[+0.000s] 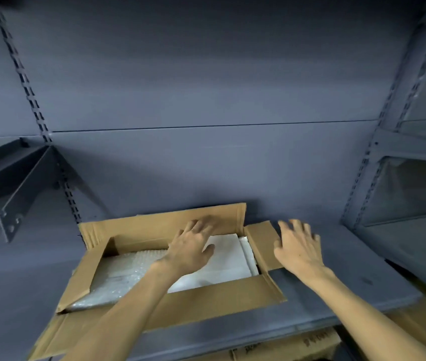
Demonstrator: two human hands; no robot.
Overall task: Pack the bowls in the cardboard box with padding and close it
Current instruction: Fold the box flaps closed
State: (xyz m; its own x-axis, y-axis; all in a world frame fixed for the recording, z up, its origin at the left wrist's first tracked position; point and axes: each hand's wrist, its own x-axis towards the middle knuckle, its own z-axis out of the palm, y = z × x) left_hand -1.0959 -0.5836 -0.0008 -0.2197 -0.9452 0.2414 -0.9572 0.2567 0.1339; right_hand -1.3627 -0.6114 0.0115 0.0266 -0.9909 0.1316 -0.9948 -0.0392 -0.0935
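An open brown cardboard box (214, 300) lies on the grey shelf, all its flaps spread out. Inside it, clear bubble wrap (118, 272) fills the left part and white foam padding (229, 256) covers the right part. No bowls show; the padding hides whatever is under it. My left hand (192, 246) reaches over the box, fingers spread, with the fingertips at the far flap (160, 225). My right hand (299, 247) hovers open over the right side flap (261, 241), holding nothing.
The grey metal shelf (350, 269) continues to the right of the box. A shelf bracket (19, 194) juts out at the left and slotted uprights stand at both sides. More cardboard boxes (292, 345) sit on the level below, near the front edge.
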